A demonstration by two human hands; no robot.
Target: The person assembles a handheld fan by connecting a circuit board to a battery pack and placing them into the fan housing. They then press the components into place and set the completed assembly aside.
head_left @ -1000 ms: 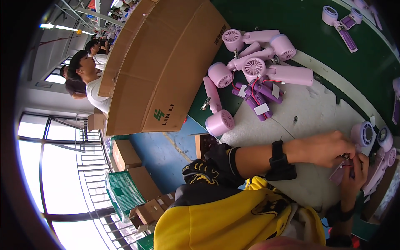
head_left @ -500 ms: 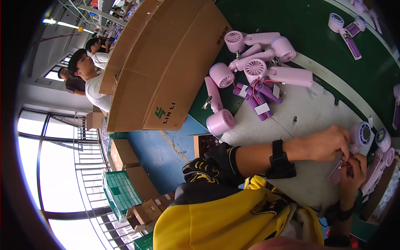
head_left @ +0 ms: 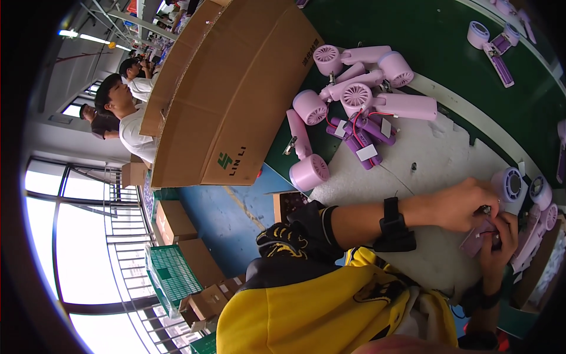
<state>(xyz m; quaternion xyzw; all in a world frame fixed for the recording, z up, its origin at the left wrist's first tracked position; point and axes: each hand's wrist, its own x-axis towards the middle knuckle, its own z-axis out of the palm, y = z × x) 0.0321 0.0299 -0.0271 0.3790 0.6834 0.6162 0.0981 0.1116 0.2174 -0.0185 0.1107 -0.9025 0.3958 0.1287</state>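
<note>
At the right side of the table, my left hand (head_left: 463,205) is closed, its fingertips pinching a small shiny metallic part (head_left: 485,210). Just below it, my right hand (head_left: 501,239) grips the pink handle (head_left: 479,237) of a handheld fan, with a thin red wire at the handle. The fan's round head (head_left: 508,184) lies beyond my fingers; the joint between head and handle is partly hidden by them. Beside my right hand lies another pink fan (head_left: 535,227). Several pink fans (head_left: 358,97) form a pile farther off, with purple battery cells (head_left: 364,138) and red wires among them.
A large cardboard box (head_left: 236,100) stands left of the pile. More fan parts (head_left: 494,53) lie on the green surface (head_left: 436,35) at the back. An open box (head_left: 545,277) is at the right edge. People (head_left: 132,124) sit beyond the large box. Green crates (head_left: 171,271) stand on the floor.
My left hand has turned slightly, and the metallic part now shows between its fingertips. My right hand stays on the fan handle. The view has shifted a little.
</note>
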